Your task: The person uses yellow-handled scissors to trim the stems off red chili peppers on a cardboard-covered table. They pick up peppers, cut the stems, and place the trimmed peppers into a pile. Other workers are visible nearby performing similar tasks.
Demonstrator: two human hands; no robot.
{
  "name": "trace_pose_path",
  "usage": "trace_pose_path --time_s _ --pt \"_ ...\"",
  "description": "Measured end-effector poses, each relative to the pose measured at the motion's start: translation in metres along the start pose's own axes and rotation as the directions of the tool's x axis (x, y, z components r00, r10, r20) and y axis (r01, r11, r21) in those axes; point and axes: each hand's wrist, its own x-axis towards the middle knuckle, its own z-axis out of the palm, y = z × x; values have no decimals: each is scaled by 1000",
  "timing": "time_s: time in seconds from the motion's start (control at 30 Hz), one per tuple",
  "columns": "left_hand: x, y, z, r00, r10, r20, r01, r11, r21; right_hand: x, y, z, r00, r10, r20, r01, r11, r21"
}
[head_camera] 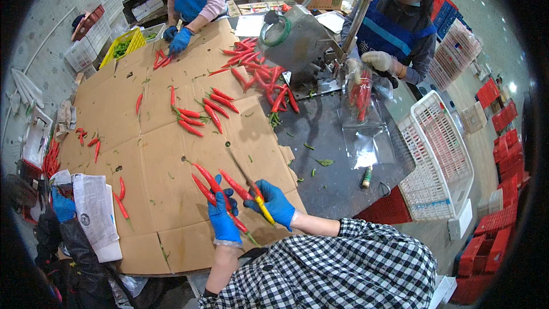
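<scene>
My left hand [226, 225], in a blue glove, is closed around several long red chili peppers [203, 189], with tips and green stems showing on both sides of the fingers. My gloved right hand [278, 204] grips the yellow handle [264, 211] of a long, narrow metal blade [241, 166], whose tip points away from me over the cardboard. Whether it is a knife or shut scissors is unclear. Another red chili pepper [234, 184] spans the gap between my hands, its lower end at my right fingertips. Flattened cardboard [163, 197] lies under both hands.
Loose chilies [214, 105] lie mid-table, beside a larger pile [257, 68]. A metal machine [291, 36] stands behind. One co-worker's gloved hands [180, 40] handle chilies; another's [377, 61] hold a bagged bunch [360, 94]. A white crate [441, 159] is right, newspaper [92, 210] left.
</scene>
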Motion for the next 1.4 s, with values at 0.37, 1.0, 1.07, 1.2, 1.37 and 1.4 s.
trace_pose_path --time_s 0.37,1.0,1.07,1.2,1.37,1.4 --pt "10 -15 -5 937 -133 323 138 990 7 6 -6 -4 965 -243 98 244 970 -5" --pt "46 33 -34 998 6 64 52 509 -859 -33 35 -48 984 -84 154 170 681 -712" --pt "44 31 -32 997 -7 71 65 483 -873 -24 26 -45 984 -60 169 163 691 -704" --pt "40 26 -26 994 11 112 91 513 -854 -8 9 -34 971 -146 190 237 709 -665" --pt "32 24 -16 981 -32 189 174 567 -805 5 8 -32 948 -218 234 318 711 -628" --pt "32 25 -15 983 -58 175 178 556 -812 8 11 -31 949 -226 222 316 692 -649"
